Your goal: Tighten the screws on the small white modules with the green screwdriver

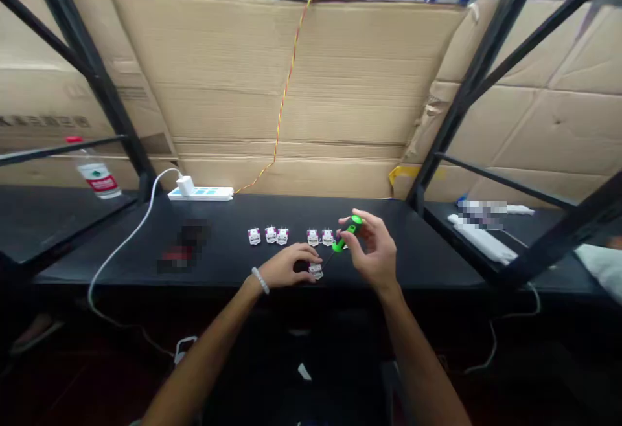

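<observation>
My right hand (372, 248) is raised above the black tabletop (389, 264), its fingers shut around a green-handled screwdriver (347, 233). The shaft points down and to the left, toward the small white part (315, 271) under the fingertips of my left hand (284, 267). That part has pink marks and sits near the table's front edge. A beaded bracelet (260, 280) circles my left wrist. Several matching white parts (271, 235) stand in a loose row behind my hands, the nearest just beyond my right hand's fingers.
A white power strip (200, 193) lies at the table's back edge, with a white cable (129, 238) trailing off the front. A blurred object (183, 249) lies to the left. A water bottle (98, 175) stands further left. Black shelf uprights and cardboard sheets surround the table.
</observation>
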`<move>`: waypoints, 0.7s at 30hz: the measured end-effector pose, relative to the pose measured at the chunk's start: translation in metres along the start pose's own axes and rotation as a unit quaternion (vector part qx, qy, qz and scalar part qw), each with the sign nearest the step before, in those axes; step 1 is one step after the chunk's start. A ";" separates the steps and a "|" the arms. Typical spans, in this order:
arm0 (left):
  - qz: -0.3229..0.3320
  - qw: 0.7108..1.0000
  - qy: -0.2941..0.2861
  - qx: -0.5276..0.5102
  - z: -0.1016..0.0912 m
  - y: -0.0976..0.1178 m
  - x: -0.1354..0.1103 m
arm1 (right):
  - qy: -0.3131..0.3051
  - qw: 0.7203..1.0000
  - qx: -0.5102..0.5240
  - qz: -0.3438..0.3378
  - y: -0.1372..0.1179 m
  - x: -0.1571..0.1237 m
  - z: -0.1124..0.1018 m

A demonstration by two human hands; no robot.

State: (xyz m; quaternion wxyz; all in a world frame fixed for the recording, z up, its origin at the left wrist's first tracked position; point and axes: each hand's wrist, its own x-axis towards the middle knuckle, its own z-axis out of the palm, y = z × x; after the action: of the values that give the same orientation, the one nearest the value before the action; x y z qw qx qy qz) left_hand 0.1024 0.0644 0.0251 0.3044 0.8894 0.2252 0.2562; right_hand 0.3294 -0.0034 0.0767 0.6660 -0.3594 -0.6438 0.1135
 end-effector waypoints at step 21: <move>0.004 1.000 0.004 0.018 0.002 -0.002 0.001 | -0.024 0.999 0.028 0.000 -0.001 -0.004 0.011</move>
State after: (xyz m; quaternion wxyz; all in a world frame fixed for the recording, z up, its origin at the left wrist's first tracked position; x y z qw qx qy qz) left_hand 0.1037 0.0651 0.0229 0.2867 0.8945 0.2271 0.2571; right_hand 0.3185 -0.0032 0.0728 0.6600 -0.3374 -0.6564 0.1405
